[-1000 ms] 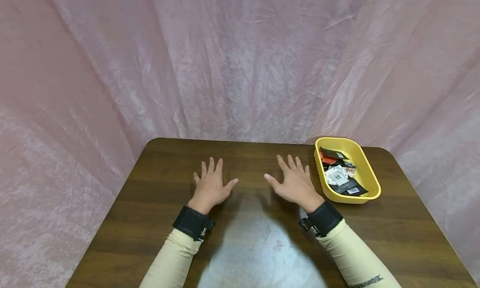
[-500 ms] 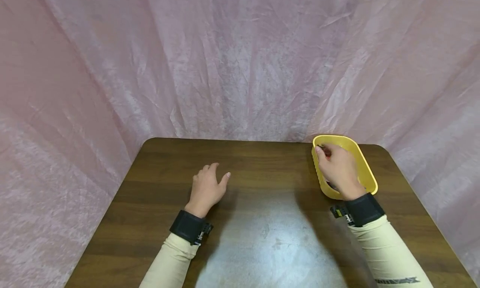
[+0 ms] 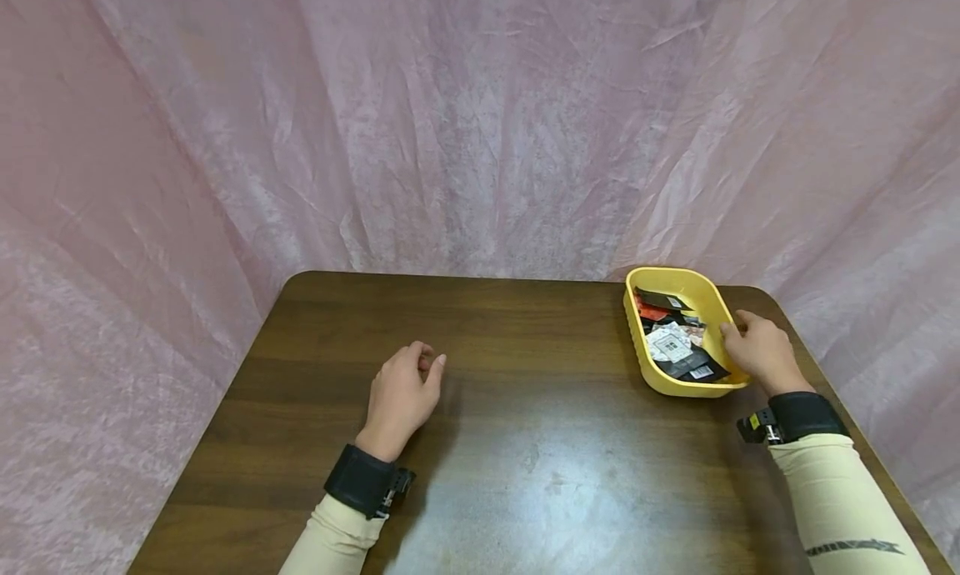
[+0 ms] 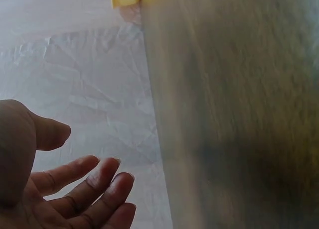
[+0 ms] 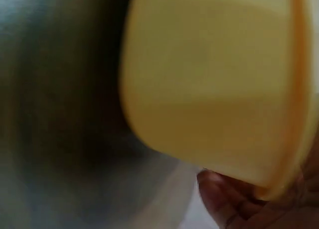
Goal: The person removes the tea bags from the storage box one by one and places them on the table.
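Note:
A yellow plastic basket (image 3: 678, 389) stands at the back right of the table, holding several flat packets: black ones (image 3: 701, 370), a white one with a square code (image 3: 669, 343) and a red one (image 3: 651, 308). My right hand (image 3: 763, 354) is at its right side, thumb over the rim and the other fingers outside. In the right wrist view, curled fingers (image 5: 217, 194) lie against the basket's outer wall (image 5: 199, 89). Over the left half of the table, my left hand (image 3: 402, 398) has loosely bent fingers with nothing in them, as the left wrist view also shows.
The brown wooden table (image 3: 510, 342) has rounded back corners. Pink crushed fabric (image 3: 480, 142) hangs behind it and on both sides. Each wrist wears a black strap (image 3: 808, 414) with a small camera.
My right hand went from mid-table over the basket, then to its right side, uncovering the packets again. My left hand drew back slightly toward me, its spread fingers now relaxed.

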`<act>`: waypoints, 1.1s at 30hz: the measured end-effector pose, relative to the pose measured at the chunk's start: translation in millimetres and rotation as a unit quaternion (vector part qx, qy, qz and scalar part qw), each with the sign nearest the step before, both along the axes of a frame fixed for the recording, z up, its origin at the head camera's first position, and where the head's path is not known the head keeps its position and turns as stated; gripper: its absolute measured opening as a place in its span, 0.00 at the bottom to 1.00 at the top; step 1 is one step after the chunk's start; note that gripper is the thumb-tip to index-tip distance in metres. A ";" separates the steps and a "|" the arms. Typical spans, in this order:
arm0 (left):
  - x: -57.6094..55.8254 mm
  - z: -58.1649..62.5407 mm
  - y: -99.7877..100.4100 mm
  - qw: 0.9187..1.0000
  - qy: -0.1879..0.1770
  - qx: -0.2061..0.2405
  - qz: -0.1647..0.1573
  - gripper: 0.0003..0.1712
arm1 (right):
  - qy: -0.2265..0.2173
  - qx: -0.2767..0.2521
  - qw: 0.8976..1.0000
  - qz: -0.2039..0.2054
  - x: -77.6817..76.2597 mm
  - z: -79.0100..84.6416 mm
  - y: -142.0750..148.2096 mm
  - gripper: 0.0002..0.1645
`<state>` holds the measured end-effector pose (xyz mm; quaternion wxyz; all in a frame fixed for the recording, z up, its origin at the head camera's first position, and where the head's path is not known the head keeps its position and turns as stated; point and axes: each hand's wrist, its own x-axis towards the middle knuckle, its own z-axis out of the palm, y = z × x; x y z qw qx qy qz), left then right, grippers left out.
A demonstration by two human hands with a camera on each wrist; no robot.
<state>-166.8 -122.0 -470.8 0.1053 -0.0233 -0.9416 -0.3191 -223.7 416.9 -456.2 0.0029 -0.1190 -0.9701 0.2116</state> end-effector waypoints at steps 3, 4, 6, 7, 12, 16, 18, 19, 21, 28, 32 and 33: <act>5.3 0.5 1.4 1.000 0.005 -0.001 0.000 0.20 | 0.005 -0.018 1.000 -0.002 -0.8 -12.7 1.6 0.38; 6.3 1.1 2.1 1.000 0.006 -0.001 0.000 0.20 | 0.014 -0.018 1.000 -0.001 -0.7 -15.6 1.3 0.36; 8.2 2.1 3.0 1.000 0.008 -0.001 -0.002 0.20 | 0.032 -0.018 0.999 0.001 0.2 -20.0 -0.7 0.34; 8.9 2.4 3.3 1.000 0.009 -0.001 -0.003 0.21 | 0.041 -0.018 0.999 0.002 0.7 -21.8 -2.7 0.33; 9.9 3.5 4.8 1.000 0.013 -0.006 -0.009 0.21 | 0.061 -0.017 0.998 0.006 3.0 -26.2 -25.0 0.32; 10.8 4.0 9.5 1.000 0.012 -0.012 -0.019 0.21 | 0.056 -0.022 0.998 0.001 5.7 -27.1 -53.4 0.33; 12.2 4.1 13.1 1.000 0.009 -0.014 -0.023 0.20 | 0.054 -0.022 0.998 0.005 5.9 -27.3 -67.7 0.32; 13.0 3.8 15.6 0.999 0.005 -0.015 -0.028 0.20 | 0.055 -0.022 0.998 0.006 6.2 -27.5 -73.6 0.31; 14.6 3.2 22.3 0.999 -0.004 -0.015 -0.043 0.20 | 0.058 -0.017 0.998 0.008 7.2 -27.5 -82.8 0.30; 18.7 3.3 54.1 0.992 -0.008 -0.033 -0.120 0.20 | 0.065 0.016 0.998 0.016 9.8 -28.1 -95.0 0.28; 9.2 14.3 77.4 0.983 0.022 -0.068 -0.169 0.20 | 0.055 0.031 0.998 0.010 11.4 -29.7 -98.1 0.30; 4.9 18.2 84.9 0.980 0.026 -0.077 -0.182 0.20 | 0.054 0.033 0.998 0.008 12.0 -29.9 -98.8 0.30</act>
